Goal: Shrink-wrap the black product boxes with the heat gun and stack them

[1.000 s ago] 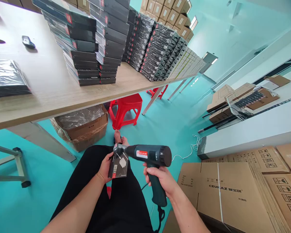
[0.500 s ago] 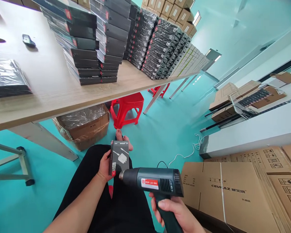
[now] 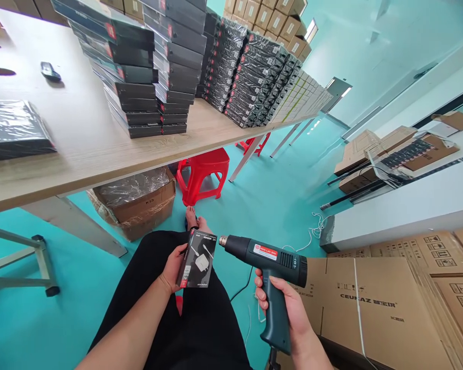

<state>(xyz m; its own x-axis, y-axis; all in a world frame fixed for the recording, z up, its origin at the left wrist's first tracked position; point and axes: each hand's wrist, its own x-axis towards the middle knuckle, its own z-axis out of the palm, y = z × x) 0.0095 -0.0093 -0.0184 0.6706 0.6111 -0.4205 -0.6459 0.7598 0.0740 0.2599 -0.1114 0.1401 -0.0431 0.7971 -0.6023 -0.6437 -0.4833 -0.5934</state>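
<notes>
Above my lap, my left hand (image 3: 173, 268) grips a black retail box (image 3: 197, 261) by its left side. The box's front has a picture of a white charger and cable, with red at its lower left corner. My right hand (image 3: 283, 298) is wrapped round the handle of a dark green heat gun (image 3: 270, 257). Its metal nozzle points left at the box's upper right edge, a small gap away. A cord hangs from the bottom of the handle.
Stacks of black boxes (image 3: 139, 103) and film-wrapped boxes (image 3: 254, 77) stand on the table (image 3: 100, 159). Below are a carton with plastic film (image 3: 146, 205) and a red stool (image 3: 206, 172). Flattened cartons (image 3: 347, 298) lean at my right; a white cable (image 3: 312, 231) lies on the floor.
The heat gun has moved up and right, its nozzle now beside the box's upper part rather than its lower edge. The box has shifted slightly right and tilted.
</notes>
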